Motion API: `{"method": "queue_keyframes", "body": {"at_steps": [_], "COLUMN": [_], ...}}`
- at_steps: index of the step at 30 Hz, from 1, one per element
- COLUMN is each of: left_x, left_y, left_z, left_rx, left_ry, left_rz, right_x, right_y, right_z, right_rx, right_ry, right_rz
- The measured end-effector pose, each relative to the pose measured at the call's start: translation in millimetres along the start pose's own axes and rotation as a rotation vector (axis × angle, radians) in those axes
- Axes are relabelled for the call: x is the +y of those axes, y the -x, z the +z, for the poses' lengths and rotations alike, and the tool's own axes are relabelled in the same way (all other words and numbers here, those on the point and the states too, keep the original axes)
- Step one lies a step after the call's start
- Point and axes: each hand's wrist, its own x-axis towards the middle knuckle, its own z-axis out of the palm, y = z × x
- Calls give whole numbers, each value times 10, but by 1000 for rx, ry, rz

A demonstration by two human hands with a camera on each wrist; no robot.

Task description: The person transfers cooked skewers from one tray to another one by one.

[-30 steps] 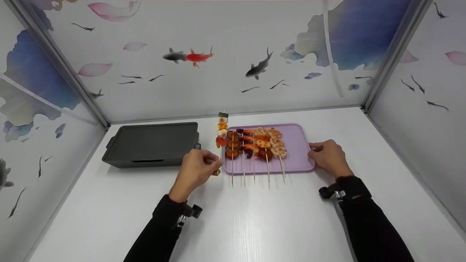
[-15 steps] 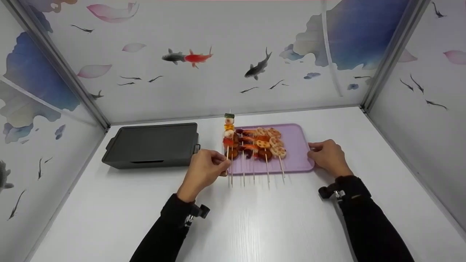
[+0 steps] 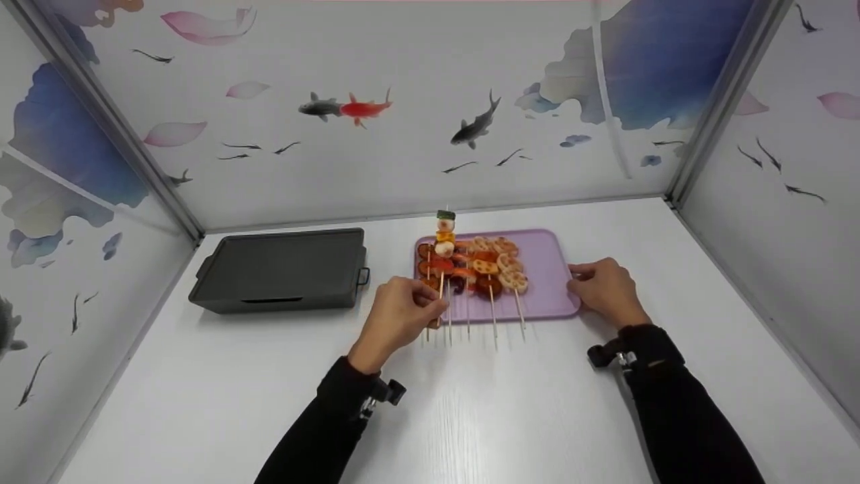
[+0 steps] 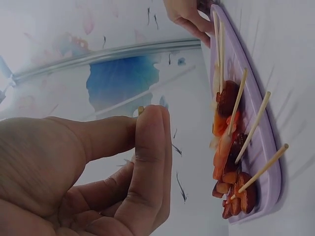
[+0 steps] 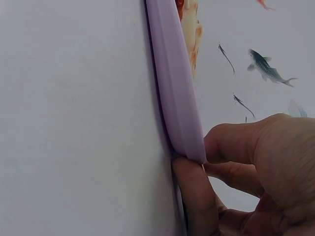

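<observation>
My left hand (image 3: 401, 310) pinches the stick of a vegetable skewer (image 3: 445, 225) between thumb and fingers, with green, white, yellow and red pieces toward its tip. It is over the left part of a purple tray (image 3: 552, 279), overlapping the skewers there. Only the stick's end (image 4: 141, 110) shows in the left wrist view. Several skewers lie on the tray, among them lotus root slices (image 3: 512, 272) and brown round pieces (image 3: 424, 251), their sticks sticking out over the front rim. My right hand (image 3: 608, 290) grips the tray's right edge, thumb above and a finger beneath, as the right wrist view shows.
A dark grey rectangular grill box (image 3: 282, 265) with a small side handle (image 3: 363, 275) stands left of the tray on the white table (image 3: 524, 410). Panels painted with fish (image 3: 366, 106) enclose the table at the back and both sides.
My left hand has carried the vegetable skewer rightward, from beside the tray's left edge to over the skewers on it. The right hand and tray have stayed in place.
</observation>
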Motion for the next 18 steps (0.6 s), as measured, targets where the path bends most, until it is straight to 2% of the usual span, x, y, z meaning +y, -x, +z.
{"method": "queue_keyframes", "body": {"at_steps": [6,12,18], "left_x": [46,94,133], "left_y": [-13,-21,-37], "left_z": [62,111,178], "left_rx": [-14,-10,-26], "left_ry": [46,33,92], "left_rz": [-2,11,-11], "right_x": [-23,-13,5], "right_y": [3,4,13], "right_z": [-17,-28,-19], "right_rx": [7,2,-4], "right_ry": [2,-11,-2], "right_rz": [-15,-22,-10]}}
